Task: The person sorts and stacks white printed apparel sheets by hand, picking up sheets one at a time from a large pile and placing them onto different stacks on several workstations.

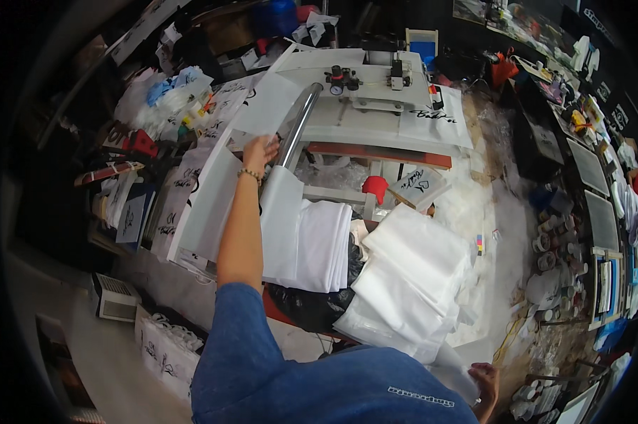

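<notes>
Machine [298, 65] behind folded white sheets [324, 244], black plastic [308, 305], littered floor [511, 226] alongside

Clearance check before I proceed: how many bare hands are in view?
2. The left hand, open, is beside the shiny metal cylinder; the right hand is at lower right, by a white sheet, its grip unclear. No others show; some may be hidden.
</notes>
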Tool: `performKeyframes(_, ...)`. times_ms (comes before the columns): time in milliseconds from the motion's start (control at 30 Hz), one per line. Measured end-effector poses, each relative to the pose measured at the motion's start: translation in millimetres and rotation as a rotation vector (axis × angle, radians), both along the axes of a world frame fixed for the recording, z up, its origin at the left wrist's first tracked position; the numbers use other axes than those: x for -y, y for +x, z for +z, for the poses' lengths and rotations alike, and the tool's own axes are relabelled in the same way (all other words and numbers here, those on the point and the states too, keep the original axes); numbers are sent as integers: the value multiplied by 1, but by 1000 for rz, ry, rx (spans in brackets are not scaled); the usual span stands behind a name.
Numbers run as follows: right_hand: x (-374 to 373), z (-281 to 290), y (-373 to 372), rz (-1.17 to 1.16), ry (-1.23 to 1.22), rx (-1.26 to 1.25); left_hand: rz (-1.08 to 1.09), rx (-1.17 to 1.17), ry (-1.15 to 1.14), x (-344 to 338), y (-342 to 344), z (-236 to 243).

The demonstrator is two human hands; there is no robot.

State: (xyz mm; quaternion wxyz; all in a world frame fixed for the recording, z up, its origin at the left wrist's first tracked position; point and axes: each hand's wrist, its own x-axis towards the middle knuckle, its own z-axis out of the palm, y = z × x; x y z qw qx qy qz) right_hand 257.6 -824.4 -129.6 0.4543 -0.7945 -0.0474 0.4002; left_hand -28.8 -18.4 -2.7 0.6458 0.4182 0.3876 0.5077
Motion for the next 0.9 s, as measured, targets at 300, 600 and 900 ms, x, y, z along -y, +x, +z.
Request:
performKeyframes(300, -7, 4, 10, 12, 8, -3, 54, -1022, 334, -60, -42, -87)
performKeyframes(600, -11, 9, 21, 106, 4, 62, -348, -1154, -198, -103, -109, -81)
performKeyframes(900, -2, 64, -5, -60, -11, 140, -122, -974, 211, 71, -12, 127)
